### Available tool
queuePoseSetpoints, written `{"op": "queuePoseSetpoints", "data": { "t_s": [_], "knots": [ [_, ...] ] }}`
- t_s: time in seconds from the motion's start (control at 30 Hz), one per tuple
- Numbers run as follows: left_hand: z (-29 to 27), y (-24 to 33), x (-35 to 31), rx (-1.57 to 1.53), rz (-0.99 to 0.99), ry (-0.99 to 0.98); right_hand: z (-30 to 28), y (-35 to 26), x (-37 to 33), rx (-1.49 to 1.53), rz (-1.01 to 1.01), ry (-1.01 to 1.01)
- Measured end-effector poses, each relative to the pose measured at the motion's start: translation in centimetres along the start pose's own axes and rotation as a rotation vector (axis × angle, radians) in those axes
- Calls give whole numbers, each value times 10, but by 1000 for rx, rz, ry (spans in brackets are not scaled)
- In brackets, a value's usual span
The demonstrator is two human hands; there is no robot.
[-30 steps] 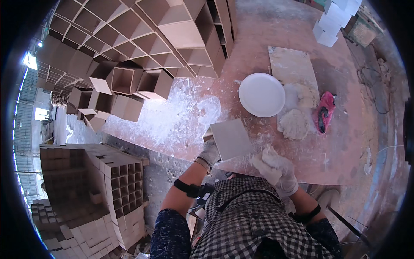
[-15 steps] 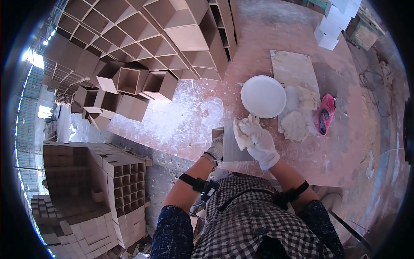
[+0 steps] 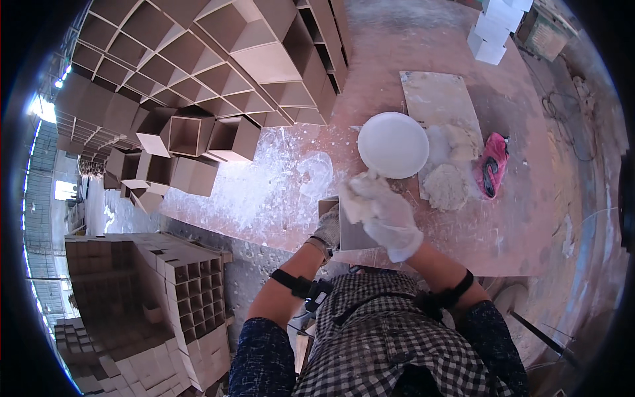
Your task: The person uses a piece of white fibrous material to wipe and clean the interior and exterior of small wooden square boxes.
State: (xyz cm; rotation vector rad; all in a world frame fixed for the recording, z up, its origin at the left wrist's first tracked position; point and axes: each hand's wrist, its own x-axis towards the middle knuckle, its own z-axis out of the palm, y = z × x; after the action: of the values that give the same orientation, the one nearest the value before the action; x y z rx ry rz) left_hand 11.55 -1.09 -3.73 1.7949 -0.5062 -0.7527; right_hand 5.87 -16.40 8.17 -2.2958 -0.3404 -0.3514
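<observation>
A small open box (image 3: 354,233) with a greyish side lies on the table right in front of me. My gloved left hand (image 3: 328,228) grips it at its open left end, with the fingers partly hidden inside. My right hand (image 3: 395,223), in a white glove, is closed on a crumpled off-white cloth (image 3: 357,197) and presses it over the box's upper face, covering much of it. Just beyond the cloth sits a round white basin (image 3: 393,145). To its right are a pale fluffy clump (image 3: 447,187) and a pink bundle with a dark part (image 3: 493,165).
The reddish table (image 3: 516,225) is smeared with white powder. A pale board (image 3: 440,92) lies beyond the clump. Brown boxes (image 3: 192,135) and tall stacks of them (image 3: 231,46) stand far left; more stacked boxes (image 3: 198,291) stand near left. White boxes (image 3: 493,33) rise at the far right.
My right hand and the cloth have shifted a little left across the box, blurred by motion. My left hand stays on the box. The whole view has moved slightly.
</observation>
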Motion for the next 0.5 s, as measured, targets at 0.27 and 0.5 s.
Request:
{"op": "queuePoseSetpoints", "data": {
  "t_s": [0.27, 0.5],
  "knots": [
    [-5, -28, -23, -745, -511, 105, 0, -27, -85, -68, -184, -174],
    [3, 7, -28, -542, -423, 187, -6, 33, -22, 470, 145, 137]
  ]
}}
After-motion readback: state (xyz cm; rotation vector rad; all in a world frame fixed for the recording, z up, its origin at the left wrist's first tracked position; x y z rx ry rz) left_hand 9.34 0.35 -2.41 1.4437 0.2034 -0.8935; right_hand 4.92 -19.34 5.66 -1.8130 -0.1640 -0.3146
